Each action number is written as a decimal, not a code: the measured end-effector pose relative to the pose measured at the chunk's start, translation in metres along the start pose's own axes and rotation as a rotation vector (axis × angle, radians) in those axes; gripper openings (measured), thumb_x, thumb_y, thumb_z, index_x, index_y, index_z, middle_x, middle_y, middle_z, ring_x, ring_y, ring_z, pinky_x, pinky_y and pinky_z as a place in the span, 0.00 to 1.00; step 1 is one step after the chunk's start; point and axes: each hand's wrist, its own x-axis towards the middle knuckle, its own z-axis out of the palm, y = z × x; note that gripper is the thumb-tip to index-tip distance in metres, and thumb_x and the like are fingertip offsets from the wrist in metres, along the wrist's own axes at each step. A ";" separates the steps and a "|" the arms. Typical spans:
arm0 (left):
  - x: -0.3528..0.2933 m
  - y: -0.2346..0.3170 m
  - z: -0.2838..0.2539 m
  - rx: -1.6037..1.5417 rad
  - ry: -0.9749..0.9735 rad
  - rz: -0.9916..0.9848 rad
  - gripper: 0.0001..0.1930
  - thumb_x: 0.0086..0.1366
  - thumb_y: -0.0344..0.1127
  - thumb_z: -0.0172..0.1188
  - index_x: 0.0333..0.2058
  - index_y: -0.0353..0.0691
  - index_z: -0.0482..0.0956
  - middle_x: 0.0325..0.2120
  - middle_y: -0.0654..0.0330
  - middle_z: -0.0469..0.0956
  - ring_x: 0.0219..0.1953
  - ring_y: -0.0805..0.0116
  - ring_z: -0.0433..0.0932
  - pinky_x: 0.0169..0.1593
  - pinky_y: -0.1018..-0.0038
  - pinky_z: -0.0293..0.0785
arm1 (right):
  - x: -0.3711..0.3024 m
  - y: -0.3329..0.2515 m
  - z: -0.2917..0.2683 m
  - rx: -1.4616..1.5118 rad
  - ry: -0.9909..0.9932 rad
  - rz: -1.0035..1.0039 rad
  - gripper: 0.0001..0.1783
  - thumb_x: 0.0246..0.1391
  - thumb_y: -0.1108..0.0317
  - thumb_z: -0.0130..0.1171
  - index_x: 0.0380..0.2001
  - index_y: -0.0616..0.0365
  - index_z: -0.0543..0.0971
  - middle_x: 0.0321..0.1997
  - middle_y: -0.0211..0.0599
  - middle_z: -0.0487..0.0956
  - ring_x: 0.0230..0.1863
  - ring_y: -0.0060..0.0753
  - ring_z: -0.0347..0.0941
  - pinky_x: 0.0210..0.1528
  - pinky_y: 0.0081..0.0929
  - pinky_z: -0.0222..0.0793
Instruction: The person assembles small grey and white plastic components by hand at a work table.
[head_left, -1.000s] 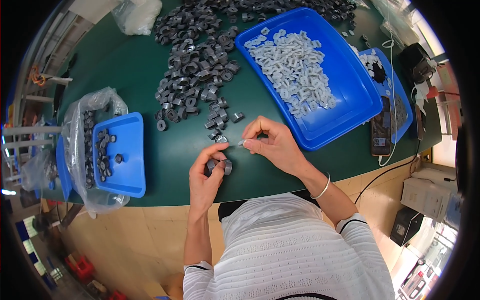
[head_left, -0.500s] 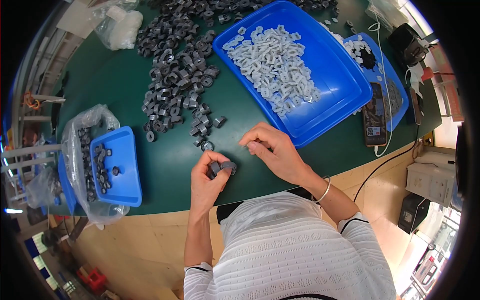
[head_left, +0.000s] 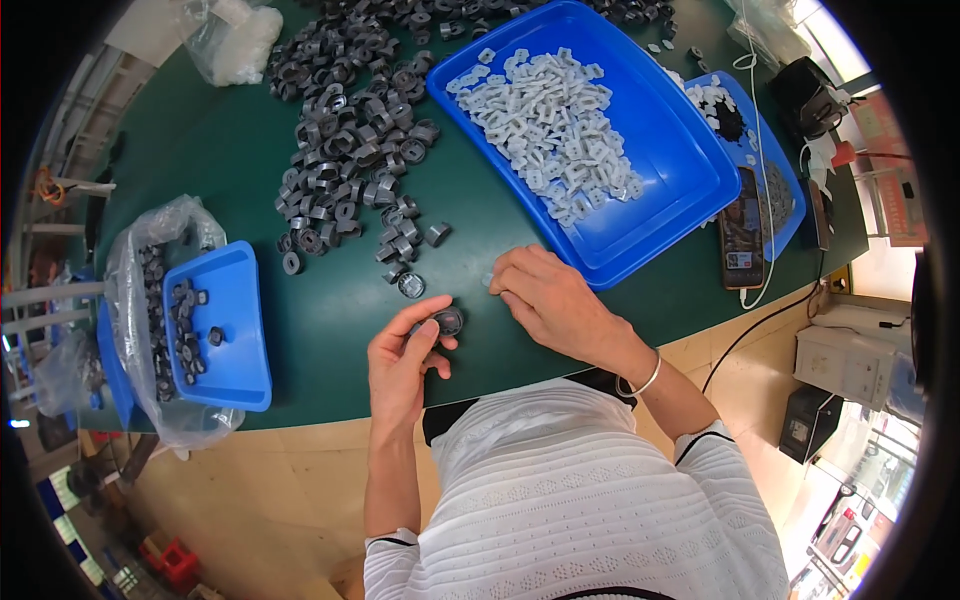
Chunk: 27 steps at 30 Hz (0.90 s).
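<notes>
My left hand [head_left: 398,372] grips a dark grey ring-shaped plastic part [head_left: 449,321] between thumb and fingers, its hollow face turned up. To its right, my right hand [head_left: 553,302] has its fingertips pinched on a small pale plastic piece [head_left: 487,280], mostly hidden by the fingers. Just beyond the left hand, a single dark cap-like part [head_left: 411,285] lies hollow side up on the green table [head_left: 335,350]. Behind it spreads a heap of similar dark grey parts [head_left: 350,150]. White plastic pieces [head_left: 550,125] are piled in a large blue tray [head_left: 660,225].
On the left, a small blue tray [head_left: 262,340] with dark parts stands by a clear plastic bag [head_left: 130,330]. To the right lie a phone [head_left: 741,235] with a white cable and another blue tray [head_left: 783,235] of small pieces. A white bag [head_left: 240,45] sits far left.
My left hand has turned the grey part so its hollow face shows, and its fingers have shifted. The right hand has rotated slightly, knuckles more upward, still pinching. The whole view has shifted a little.
</notes>
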 end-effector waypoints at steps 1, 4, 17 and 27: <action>0.001 -0.001 -0.001 0.000 -0.017 -0.009 0.09 0.65 0.26 0.56 0.42 0.34 0.80 0.33 0.60 0.78 0.29 0.78 0.76 0.22 0.85 0.70 | 0.001 -0.002 0.000 0.031 0.015 0.023 0.10 0.45 0.83 0.59 0.32 0.61 0.75 0.37 0.37 0.73 0.39 0.40 0.71 0.39 0.31 0.69; 0.002 -0.007 -0.005 -0.008 -0.026 0.013 0.09 0.66 0.27 0.56 0.43 0.34 0.79 0.33 0.60 0.79 0.30 0.77 0.77 0.23 0.84 0.71 | 0.003 -0.009 0.004 0.134 0.055 0.162 0.08 0.48 0.82 0.60 0.33 0.61 0.75 0.36 0.36 0.74 0.38 0.36 0.72 0.39 0.29 0.70; 0.011 -0.024 0.014 -0.067 0.019 0.147 0.10 0.68 0.30 0.55 0.45 0.33 0.77 0.32 0.58 0.79 0.32 0.74 0.79 0.24 0.82 0.77 | 0.004 -0.034 -0.009 0.555 0.067 0.311 0.07 0.54 0.81 0.60 0.37 0.64 0.80 0.35 0.31 0.77 0.37 0.19 0.72 0.42 0.19 0.73; 0.011 -0.026 0.030 -0.076 0.046 0.132 0.10 0.68 0.28 0.55 0.46 0.31 0.77 0.33 0.58 0.78 0.35 0.73 0.79 0.28 0.81 0.81 | 0.003 -0.035 0.001 0.404 0.187 0.328 0.05 0.51 0.78 0.61 0.32 0.62 0.76 0.29 0.38 0.76 0.27 0.32 0.73 0.29 0.26 0.69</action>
